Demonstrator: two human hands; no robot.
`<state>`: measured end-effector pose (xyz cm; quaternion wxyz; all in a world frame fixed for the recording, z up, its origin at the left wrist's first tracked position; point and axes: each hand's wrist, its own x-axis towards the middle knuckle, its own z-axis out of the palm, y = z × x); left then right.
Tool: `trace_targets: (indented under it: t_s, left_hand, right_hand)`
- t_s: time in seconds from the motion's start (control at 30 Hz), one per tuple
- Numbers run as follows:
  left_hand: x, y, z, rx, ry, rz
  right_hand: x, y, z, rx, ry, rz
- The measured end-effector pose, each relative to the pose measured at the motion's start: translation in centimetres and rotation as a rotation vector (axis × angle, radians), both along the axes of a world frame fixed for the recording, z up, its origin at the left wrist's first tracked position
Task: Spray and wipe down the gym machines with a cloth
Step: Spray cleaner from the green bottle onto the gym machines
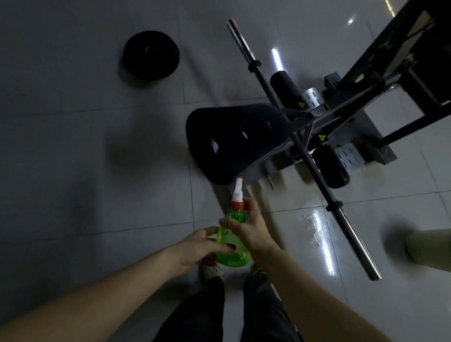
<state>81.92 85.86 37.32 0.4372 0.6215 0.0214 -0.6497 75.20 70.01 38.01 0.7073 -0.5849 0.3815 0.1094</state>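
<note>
Both hands on the spray bottle (236, 256). The right hand (249, 231) wraps its fingers around the green upper part just under the orange collar, and the left hand (194, 248) cups the lower body with the thumb laid across the front. The bottle sits low in the middle of the head view, held above the person's shoe (212, 269). Its white nozzle (238, 189) points up and away, with the tip just short of the near edge of the black seat pad (233, 142). A barbell (349, 225) runs diagonally across the machine's grey frame (370, 89), between two black roller pads (330, 167). A black weight plate (150, 54) lies flat on the glossy tiled floor (66, 176), well apart to the upper left.
</note>
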Motion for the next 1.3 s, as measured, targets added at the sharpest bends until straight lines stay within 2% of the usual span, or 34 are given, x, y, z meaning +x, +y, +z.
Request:
trace_targets:
  t_s: [0.17,0.57,0.83,1.1,1.3]
  left_hand:
    - [-0.4,3.4,0.7,0.031,-0.007,0.083]
    - [-0.1,9.4,0.7,0.032,-0.055,0.253]
    - [3.0,9.6,1.4,-0.037,-0.039,0.386]
    - [8.6,10.0,3.2,-0.078,-0.063,0.419]
    - [13.4,8.6,4.5,-0.032,-0.105,0.482]
  right_hand:
    - [0.9,2.8,-0.4,0.046,0.004,0.133]
    - [4.3,8.2,-0.5,0.106,0.049,0.240]
    - [9.5,9.0,0.4,-0.031,0.020,0.250]
    - [15.9,9.4,2.4,-0.062,-0.013,0.222]
    - [20.7,8.9,2.8,-0.076,-0.052,0.173]
